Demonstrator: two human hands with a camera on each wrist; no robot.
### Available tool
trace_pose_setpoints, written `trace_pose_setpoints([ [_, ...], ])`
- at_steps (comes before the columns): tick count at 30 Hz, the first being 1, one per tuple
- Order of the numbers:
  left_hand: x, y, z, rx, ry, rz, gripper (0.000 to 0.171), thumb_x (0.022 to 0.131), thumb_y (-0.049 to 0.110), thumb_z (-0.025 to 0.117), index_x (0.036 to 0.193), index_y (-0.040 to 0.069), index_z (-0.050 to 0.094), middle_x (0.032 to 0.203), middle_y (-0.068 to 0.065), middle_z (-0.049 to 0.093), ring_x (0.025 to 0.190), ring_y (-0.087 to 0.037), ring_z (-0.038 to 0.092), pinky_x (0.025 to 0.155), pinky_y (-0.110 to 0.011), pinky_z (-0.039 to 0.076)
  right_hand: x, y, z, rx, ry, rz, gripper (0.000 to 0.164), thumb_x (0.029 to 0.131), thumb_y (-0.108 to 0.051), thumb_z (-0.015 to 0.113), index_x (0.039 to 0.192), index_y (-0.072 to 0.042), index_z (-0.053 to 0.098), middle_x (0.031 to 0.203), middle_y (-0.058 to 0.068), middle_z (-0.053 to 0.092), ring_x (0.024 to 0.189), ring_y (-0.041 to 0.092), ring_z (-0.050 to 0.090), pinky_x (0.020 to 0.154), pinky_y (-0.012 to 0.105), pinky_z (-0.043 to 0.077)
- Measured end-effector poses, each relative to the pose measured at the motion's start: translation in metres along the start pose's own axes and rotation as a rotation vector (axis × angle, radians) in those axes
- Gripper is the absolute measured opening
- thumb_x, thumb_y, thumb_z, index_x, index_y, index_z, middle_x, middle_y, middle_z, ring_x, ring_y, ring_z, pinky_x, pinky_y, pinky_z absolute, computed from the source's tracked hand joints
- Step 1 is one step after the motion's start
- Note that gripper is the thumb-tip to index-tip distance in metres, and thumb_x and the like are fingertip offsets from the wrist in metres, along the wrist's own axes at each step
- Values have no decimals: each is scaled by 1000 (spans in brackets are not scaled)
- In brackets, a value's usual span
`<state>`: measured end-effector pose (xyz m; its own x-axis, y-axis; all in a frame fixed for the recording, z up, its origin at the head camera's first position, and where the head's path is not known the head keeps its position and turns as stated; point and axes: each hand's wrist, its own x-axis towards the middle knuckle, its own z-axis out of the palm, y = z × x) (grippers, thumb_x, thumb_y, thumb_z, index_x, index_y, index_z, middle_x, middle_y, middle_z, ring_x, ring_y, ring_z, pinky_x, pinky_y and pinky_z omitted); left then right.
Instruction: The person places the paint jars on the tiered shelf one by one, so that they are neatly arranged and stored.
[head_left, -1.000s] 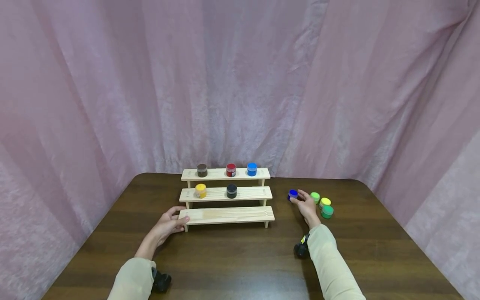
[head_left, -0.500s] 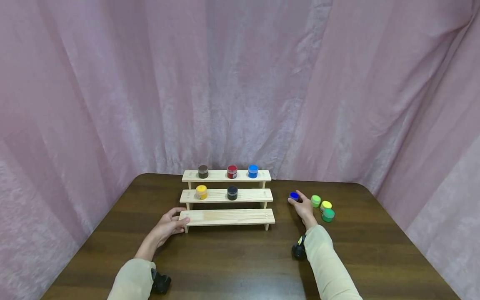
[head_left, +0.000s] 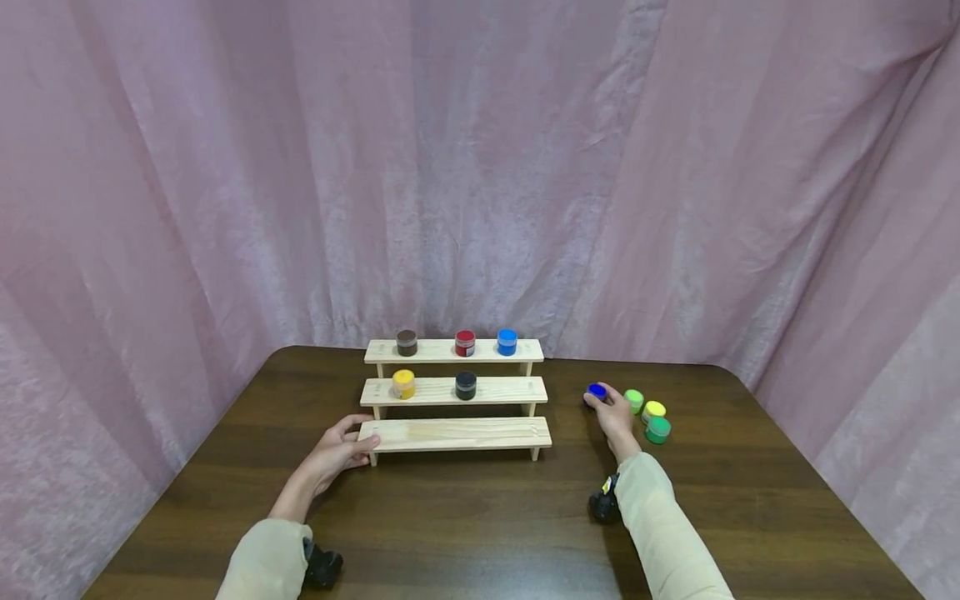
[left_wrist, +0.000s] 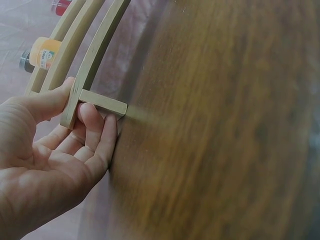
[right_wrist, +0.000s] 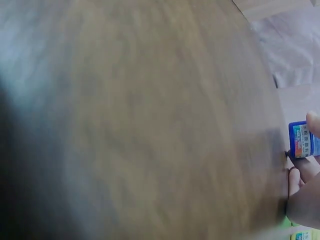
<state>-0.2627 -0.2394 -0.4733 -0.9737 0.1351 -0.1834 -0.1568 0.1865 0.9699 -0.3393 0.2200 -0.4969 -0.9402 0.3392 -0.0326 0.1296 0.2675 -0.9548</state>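
In the head view my left hand (head_left: 335,454) grips the left end of the lowest step of a three-tier wooden stand (head_left: 457,435). The left wrist view shows the thumb on top of the board and curled fingers under it, beside the leg. Right of the stand, my right hand (head_left: 617,421) pinches a small dark blue paint jar (head_left: 596,390). Its printed label faces the right wrist camera, with the thumb (right_wrist: 314,123) on one side. A yellow-orange jar (head_left: 403,383) and a black jar (head_left: 466,385) stand on the middle step.
On the top step are a brown jar (head_left: 407,342), a red jar (head_left: 465,342) and a blue jar (head_left: 507,342). Light green (head_left: 633,401), yellow (head_left: 654,411) and green jars (head_left: 657,430) stand on the table (head_left: 480,525) right of my right hand. A pink curtain (head_left: 480,167) hangs behind.
My right hand's fingers have drawn in around the dark blue jar, and the jar has moved slightly to the right with them. The left hand keeps its place on the stand.
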Motion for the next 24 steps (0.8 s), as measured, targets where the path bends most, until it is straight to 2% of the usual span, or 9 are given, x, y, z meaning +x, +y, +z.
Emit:
trace_pose_setpoints([
  [8,2,-2,-2,10,-1,-4,56,95,14,62,141,-3,34,86,3,63,67,-5,56,68,-20,51,-3,-6,-10,-28,-75,54,57,96,-26,62,145,-5,44,152,24,38,141,38,35,115,50,33],
  [13,2,-1,-2,2,6,-8,56,94,13,63,141,-2,35,83,3,62,65,-4,55,68,-19,51,-3,-10,-16,10,-117,39,59,95,-28,64,147,-8,43,153,22,37,138,37,39,111,47,39],
  [20,2,-2,-3,9,-10,-11,56,95,13,62,141,-1,34,80,5,61,64,-4,54,68,-19,50,-4,-12,-19,18,-96,27,57,95,-25,63,147,-10,44,147,20,46,130,30,48,99,35,47],
  [24,4,-2,-3,11,-11,-11,56,95,13,62,141,-1,34,81,5,61,65,-4,55,68,-20,51,-5,-14,-20,41,-76,7,56,95,-23,63,146,-8,45,145,21,48,130,30,49,100,35,47],
])
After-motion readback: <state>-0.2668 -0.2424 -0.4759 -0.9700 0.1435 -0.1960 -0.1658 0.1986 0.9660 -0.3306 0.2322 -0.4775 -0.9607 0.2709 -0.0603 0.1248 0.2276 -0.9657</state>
